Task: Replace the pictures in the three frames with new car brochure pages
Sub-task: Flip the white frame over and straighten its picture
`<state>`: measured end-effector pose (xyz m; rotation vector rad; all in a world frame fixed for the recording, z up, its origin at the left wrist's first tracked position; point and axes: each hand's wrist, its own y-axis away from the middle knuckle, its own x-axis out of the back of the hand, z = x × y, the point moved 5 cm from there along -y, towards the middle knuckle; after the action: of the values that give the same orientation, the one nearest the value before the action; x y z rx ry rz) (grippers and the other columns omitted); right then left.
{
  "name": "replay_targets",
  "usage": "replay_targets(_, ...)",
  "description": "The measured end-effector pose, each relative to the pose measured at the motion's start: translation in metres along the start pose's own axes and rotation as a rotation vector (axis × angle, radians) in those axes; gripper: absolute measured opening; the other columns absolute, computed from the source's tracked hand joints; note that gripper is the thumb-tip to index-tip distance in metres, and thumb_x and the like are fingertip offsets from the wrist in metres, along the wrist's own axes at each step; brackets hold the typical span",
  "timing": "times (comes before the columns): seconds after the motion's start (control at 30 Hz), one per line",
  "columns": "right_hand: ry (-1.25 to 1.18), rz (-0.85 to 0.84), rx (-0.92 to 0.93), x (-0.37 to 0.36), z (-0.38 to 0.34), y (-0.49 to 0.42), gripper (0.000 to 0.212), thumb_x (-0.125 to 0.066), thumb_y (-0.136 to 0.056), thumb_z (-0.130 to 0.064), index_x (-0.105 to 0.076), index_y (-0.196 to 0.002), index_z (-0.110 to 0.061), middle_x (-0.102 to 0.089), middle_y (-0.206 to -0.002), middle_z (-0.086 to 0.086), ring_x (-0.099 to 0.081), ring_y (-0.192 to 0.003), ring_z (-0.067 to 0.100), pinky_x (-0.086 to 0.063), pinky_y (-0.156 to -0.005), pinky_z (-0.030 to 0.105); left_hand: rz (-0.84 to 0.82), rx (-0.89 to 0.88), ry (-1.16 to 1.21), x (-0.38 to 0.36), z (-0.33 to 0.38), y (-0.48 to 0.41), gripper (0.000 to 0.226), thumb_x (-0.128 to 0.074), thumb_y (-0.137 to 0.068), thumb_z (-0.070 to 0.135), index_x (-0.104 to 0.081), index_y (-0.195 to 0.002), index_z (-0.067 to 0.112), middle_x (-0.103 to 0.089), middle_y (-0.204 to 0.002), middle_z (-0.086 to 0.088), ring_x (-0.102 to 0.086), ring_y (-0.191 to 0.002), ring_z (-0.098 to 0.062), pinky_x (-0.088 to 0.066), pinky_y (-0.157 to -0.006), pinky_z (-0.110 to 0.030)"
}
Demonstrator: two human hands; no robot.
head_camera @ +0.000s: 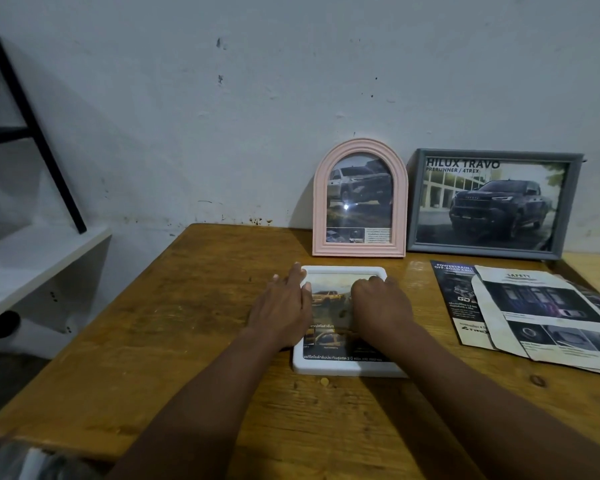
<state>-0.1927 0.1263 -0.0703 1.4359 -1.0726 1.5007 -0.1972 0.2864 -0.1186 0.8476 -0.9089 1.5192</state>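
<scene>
A white frame lies flat on the wooden table, showing a brochure page with a yellow truck. My left hand rests on its left edge with fingers straight. My right hand lies on the picture's right half, fingers bent at the frame's top edge. A pink arched frame with a silver pickup picture leans against the wall. Beside it stands a grey frame with a dark Hilux picture. Loose brochure pages lie at the right.
A white shelf with black metal legs stands left of the table. The wall runs directly behind the standing frames. Bare tabletop spreads left of the white frame and in front of it.
</scene>
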Motion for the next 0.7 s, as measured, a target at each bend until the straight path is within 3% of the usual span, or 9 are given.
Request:
replay_targets(0.07, -0.056, 0.011, -0.072, -0.002, -0.012, -0.005, 0.026, -0.062, -0.091, -0.018, -0.06, -0.115, -0.01, -0.065, -0.116, 0.013, -0.056, -0.111, 0.03, -0.038, -0.104, 0.042, 0.006, -0.002, 0.006, -0.002, -0.001, -0.001, 0.056, -0.022, -0.109, 0.044, -0.022, -0.161, 0.023, -0.027, -0.167, -0.002, -0.02, -0.155, -0.03, -0.024, -0.122, -0.046)
replay_targets(0.2, -0.374, 0.079, -0.147, -0.004, -0.029, -0.019, 0.02, -0.067, -0.087, -0.018, -0.063, -0.105, -0.01, -0.064, -0.104, 0.011, -0.059, -0.1, 0.028, -0.051, -0.089, 0.039, 0.025, -0.018, 0.031, -0.004, -0.003, -0.002, 0.055, -0.022, -0.11, 0.042, -0.025, -0.161, 0.023, -0.024, -0.168, -0.002, -0.021, -0.155, -0.029, -0.022, -0.125, -0.046)
replay_targets(0.3, -0.477, 0.086, -0.02, -0.011, -0.046, -0.021, 0.016, -0.068, -0.088, -0.024, -0.071, -0.097, -0.011, -0.068, -0.092, 0.008, -0.063, -0.088, 0.023, -0.055, -0.083, 0.039, 0.008, -0.004, 0.067, -0.004, -0.004, -0.002, 0.054, -0.02, -0.11, 0.041, -0.023, -0.161, 0.024, -0.021, -0.169, -0.001, -0.017, -0.156, -0.03, -0.021, -0.124, -0.047)
replay_targets(0.37, -0.475, 0.037, 0.098, -0.017, -0.045, -0.019, 0.015, -0.067, -0.087, -0.02, -0.075, -0.098, -0.015, -0.069, -0.09, 0.006, -0.061, -0.088, 0.023, -0.055, -0.082, 0.042, 0.015, -0.009, 0.079, -0.004, -0.005, -0.003, 0.057, -0.017, -0.108, 0.046, -0.023, -0.161, 0.024, -0.023, -0.168, -0.003, -0.02, -0.155, -0.031, -0.022, -0.124, -0.049)
replay_targets(0.53, -0.427, -0.061, 0.326, -0.014, -0.007, -0.004, 0.042, -0.063, -0.082, -0.001, -0.075, -0.109, -0.03, -0.072, -0.112, -0.007, -0.059, -0.107, 0.02, -0.05, -0.095, 0.045, 0.051, -0.01, 0.072, -0.004, -0.007, -0.004, 0.058, -0.019, -0.107, 0.046, -0.029, -0.158, 0.02, -0.036, -0.162, -0.008, -0.034, -0.149, -0.033, -0.03, -0.12, -0.052)
replay_targets(0.63, -0.32, -0.073, 0.305, -0.005, 0.017, 0.009, 0.043, -0.06, -0.085, -0.003, -0.074, -0.112, -0.034, -0.069, -0.12, -0.009, -0.053, -0.115, 0.019, -0.043, -0.1, 0.041, 0.047, -0.008, 0.067, -0.005, -0.007, -0.003, 0.059, -0.018, -0.107, 0.046, -0.027, -0.159, 0.02, -0.036, -0.163, -0.009, -0.032, -0.149, -0.034, -0.028, -0.122, -0.051)
replay_targets(0.7, -0.248, -0.051, 0.243, 0.001, 0.031, 0.018, 0.043, -0.06, -0.087, -0.006, -0.071, -0.117, -0.036, -0.068, -0.122, -0.005, -0.055, -0.116, 0.021, -0.047, -0.097, 0.04, 0.043, -0.002, 0.063, -0.005, -0.007, -0.002, 0.058, -0.02, -0.108, 0.045, -0.026, -0.16, 0.02, -0.034, -0.164, -0.009, -0.029, -0.151, -0.033, -0.026, -0.122, -0.05)
